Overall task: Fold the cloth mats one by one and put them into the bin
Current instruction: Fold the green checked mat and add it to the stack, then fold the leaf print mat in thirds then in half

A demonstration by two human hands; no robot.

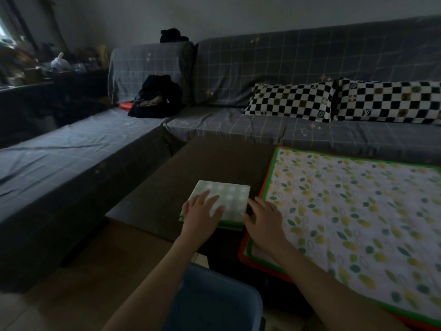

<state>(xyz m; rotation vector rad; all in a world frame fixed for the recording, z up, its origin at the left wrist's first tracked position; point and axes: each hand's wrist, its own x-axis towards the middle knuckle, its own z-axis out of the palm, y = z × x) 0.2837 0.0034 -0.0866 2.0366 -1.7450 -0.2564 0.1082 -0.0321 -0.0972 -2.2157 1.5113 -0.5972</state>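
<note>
A folded green-and-white checked mat [229,197] lies as a small square on the dark coffee table [191,168]. My left hand [200,211] rests flat on top of it with the fingers spread. My right hand [263,217] touches the mat's right edge, fingers extended. To the right, a stack of unfolded mats lies flat; the top one [358,211] is white with a leaf print and a green border, and an orange-edged one shows beneath it. A blue bin [214,304] stands on the floor below my arms, near the table's front edge.
A grey plaid-covered corner sofa [262,68] wraps the table at the back and left. On it lie two black-and-white checkered pillows [291,101] and a black bag [157,96]. Tiled floor [83,283] lies at the lower left.
</note>
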